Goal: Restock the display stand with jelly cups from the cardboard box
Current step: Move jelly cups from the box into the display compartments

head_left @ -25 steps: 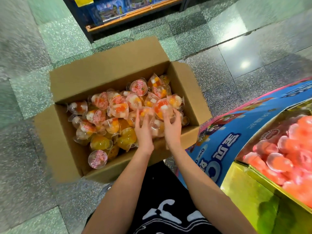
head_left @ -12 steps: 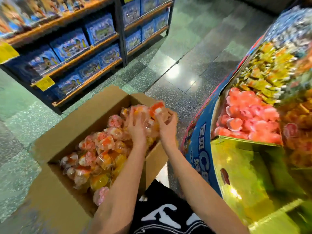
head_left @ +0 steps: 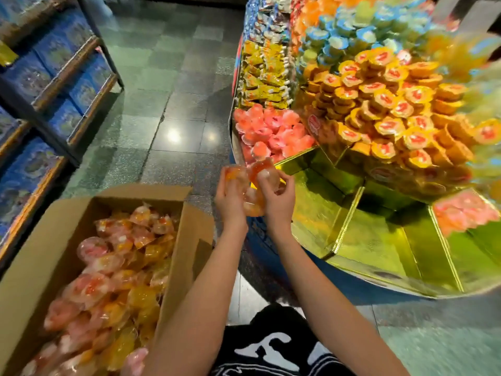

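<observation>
I log left hand (head_left: 230, 198) and right hand (head_left: 278, 198) jointly gripping jelly cups (head_left: 263, 169) — cardboard box (head_left: 40, 253) at 8 o'clock, display stand (head_left: 322, 213) at 3 o'clock.

Two hands close together: left grip (head_left: 230, 198) and right grip (head_left: 279, 203) curl round a bunch of jelly cups (head_left: 261, 172), right at the edge of the display stand (head_left: 352, 240)! Lower left, the cardboard box (head_left: 187, 240) sits open on the floor (head_left: 176, 104), heaped with orange and pink cups (head_left: 113, 267). A pink pile (head_left: 271, 131) fills the stand's near compartment.
</observation>
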`<state>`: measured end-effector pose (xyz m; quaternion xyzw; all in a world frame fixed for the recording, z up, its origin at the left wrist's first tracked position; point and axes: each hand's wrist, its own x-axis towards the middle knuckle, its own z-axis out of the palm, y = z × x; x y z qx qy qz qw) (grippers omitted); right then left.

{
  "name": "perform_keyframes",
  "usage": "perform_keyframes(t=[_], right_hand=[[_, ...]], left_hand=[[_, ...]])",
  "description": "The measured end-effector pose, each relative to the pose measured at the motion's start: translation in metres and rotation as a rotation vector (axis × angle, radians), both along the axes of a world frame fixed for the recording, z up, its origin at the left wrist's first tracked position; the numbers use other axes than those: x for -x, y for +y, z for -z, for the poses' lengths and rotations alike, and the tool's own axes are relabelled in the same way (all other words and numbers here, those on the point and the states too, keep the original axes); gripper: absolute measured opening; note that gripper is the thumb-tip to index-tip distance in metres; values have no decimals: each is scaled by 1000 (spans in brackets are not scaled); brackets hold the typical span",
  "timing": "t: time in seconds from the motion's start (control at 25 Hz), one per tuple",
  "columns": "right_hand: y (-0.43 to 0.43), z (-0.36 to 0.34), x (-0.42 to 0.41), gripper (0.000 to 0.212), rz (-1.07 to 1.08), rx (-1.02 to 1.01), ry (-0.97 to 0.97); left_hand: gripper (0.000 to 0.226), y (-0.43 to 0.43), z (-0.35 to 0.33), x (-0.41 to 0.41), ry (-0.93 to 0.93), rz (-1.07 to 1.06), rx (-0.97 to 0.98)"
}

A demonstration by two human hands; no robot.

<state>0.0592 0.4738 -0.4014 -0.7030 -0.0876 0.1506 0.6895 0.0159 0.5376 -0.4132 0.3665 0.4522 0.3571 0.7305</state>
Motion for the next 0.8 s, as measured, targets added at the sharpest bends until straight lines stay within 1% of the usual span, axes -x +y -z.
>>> perform_keyframes(t=[0.12,0.28,0.48,0.56,0.8], right_hand=[[-55,4,-28,29,230,-24,-1],[-130,15,-68,32,414,-10,28],[-254,22,-143,25,502,-26,33],[-311,22,-172,27,540,-3,32],[-463,27,-251,35,526,46,64]], left_hand=[[39,-47,-2,-45,31,192,-54],[44,-119,2,-98,74,355,-111],[44,-240,8,-179,111,488,-176],[44,-294,11,-211,100,555,-180],[41,-424,20,-292,95,713,-185]])
